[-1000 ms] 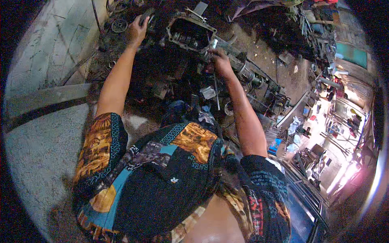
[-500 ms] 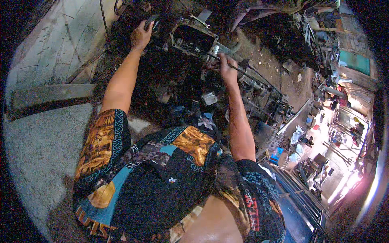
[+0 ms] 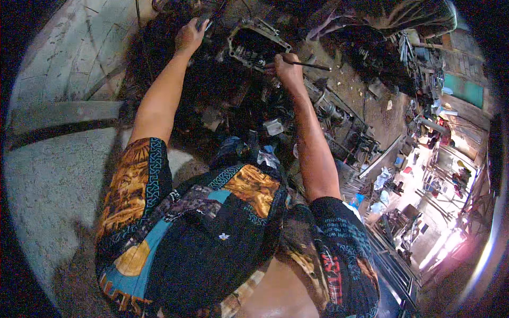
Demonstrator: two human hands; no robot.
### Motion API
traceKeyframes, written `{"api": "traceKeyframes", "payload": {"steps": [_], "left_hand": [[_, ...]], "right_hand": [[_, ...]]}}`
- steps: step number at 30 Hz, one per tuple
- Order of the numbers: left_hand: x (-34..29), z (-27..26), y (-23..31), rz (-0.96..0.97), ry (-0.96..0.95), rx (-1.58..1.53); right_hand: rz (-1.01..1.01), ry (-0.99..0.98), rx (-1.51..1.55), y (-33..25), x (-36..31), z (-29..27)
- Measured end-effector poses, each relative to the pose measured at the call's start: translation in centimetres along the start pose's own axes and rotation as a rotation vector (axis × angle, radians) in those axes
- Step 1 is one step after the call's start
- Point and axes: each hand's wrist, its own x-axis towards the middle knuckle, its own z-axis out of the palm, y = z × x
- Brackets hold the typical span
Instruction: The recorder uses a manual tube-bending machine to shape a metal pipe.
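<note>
Two hands at open greasy metal gearbox housing [image 3: 257,46] on cluttered floor. Right hand [image 3: 289,69] clamped on thin dark metal rod [image 3: 307,64], tip at housing's right rim. Left hand [image 3: 190,36] closed on dark part, possibly lever; brace there, keep rod strokes short.

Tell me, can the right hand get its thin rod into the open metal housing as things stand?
Probably yes. The right hand grips the thin rod right beside the open metal housing, whose opening faces up with nothing over it. The left hand rests off to its far side.
</note>
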Motion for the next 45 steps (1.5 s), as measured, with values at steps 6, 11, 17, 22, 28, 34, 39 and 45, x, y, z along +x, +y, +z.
{"api": "traceKeyframes", "payload": {"steps": [6,11,17,22,28,34,39,45], "left_hand": [[0.3,0.8,0.0,0.015,-0.02,-0.018],[0.0,2.6,-0.1,0.139,0.103,0.031],[-0.3,4.6,-0.9,0.11,0.202,-0.061],[-0.4,5.2,-2.7,0.137,0.297,-0.163],[0.1,3.4,-2.0,0.194,0.343,-0.123],[0.0,-2.0,2.3,-0.094,-0.078,-0.075],[0.0,-3.2,3.5,-0.212,-0.229,-0.08],[-0.1,1.7,-2.3,0.007,0.111,-0.167]], "right_hand": [[-0.439,0.057,-0.261,-4.0,-1.0,0.1],[-0.518,0.022,-0.42,-4.2,-4.3,0.9],[0.032,0.011,-0.104,-3.9,-5.4,1.0],[-0.126,0.131,-0.324,-3.4,-3.6,1.4],[0.042,0.166,-0.155,-3.1,-0.6,0.7],[-0.212,0.111,-0.294,-4.8,-1.4,0.4],[-0.568,0.181,-0.287,-4.2,-3.2,2.1],[-0.441,0.153,-0.278,-4.3,-3.8,3.0]]}}
